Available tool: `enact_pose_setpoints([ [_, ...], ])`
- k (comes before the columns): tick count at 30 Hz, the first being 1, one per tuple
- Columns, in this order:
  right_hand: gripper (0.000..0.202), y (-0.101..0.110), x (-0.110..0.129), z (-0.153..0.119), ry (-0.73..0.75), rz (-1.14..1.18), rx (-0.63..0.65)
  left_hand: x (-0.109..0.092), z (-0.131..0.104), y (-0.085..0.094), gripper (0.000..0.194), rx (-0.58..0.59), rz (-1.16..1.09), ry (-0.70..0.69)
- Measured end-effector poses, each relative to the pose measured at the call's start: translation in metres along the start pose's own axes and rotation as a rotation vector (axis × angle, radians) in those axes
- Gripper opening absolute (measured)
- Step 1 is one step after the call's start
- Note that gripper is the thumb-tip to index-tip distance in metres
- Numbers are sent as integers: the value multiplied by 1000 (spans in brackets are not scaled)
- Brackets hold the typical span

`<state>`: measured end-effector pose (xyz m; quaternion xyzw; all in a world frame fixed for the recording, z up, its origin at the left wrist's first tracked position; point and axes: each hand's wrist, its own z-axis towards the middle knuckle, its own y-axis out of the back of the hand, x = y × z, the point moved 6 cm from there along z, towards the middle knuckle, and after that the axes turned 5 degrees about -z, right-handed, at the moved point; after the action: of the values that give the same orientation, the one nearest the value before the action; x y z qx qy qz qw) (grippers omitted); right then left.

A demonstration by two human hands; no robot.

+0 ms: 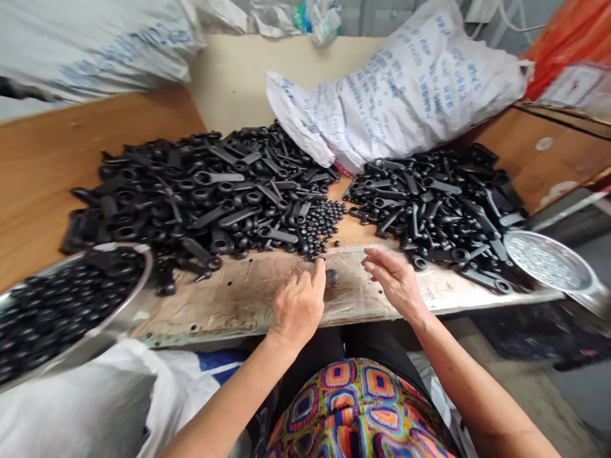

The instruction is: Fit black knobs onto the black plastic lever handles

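Left grip: my left hand (298, 305) rests knuckles-up on the worn strip at the near edge of the tabletop (48, 159), fingers curled together; the thumb and forefinger close toward a small black knob (331, 277) just beside them. I cannot tell whether they actually pinch it or only touch its side.
Right grip: my right hand (394, 280) hovers low over the same strip, fingers spread and relaxed, holding nothing.
Knob: it sits alone on the bare strip between my hands, apart from the heaps, where it is easy to single out.
Beads: a scatter of little black round pieces (317, 226) lies just beyond my left fingers, close enough to draw from one at a time.
Left heap: long black handles (200, 197) with ring ends, piled loosely behind the beads.
Right heap: more of the same handles (439, 203), kept as a separate pile near my right hand.
Left bowl: a metal bowl (138, 270) of black round parts overhangs the near edge at my left.
Right bowl: a metal dish (548, 261) of pale small bits sits at the far right.
Sack: a white printed sack (405, 95) slumps behind the heaps.
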<state>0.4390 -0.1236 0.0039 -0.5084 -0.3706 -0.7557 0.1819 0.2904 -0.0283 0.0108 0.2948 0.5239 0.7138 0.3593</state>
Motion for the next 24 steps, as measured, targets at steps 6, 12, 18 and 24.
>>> enact_pose_setpoints([
  [6, 30, -12, 23, -18, 208, -194, 173, -15, 2, -7, 44, 138, 87, -143],
  [12, 35, -20, 37, -36, 407, -353, 441, -21, -4, -4, 44, 215, -293, -100],
  [18, 30, 2, 38, -33, 443, -356, 373, -19, -5, 8, 53, 175, -716, -106],
  [24, 23, 80, 33, 18, 410, -485, -12, 69, -8, 27, 43, -46, -486, 28],
])
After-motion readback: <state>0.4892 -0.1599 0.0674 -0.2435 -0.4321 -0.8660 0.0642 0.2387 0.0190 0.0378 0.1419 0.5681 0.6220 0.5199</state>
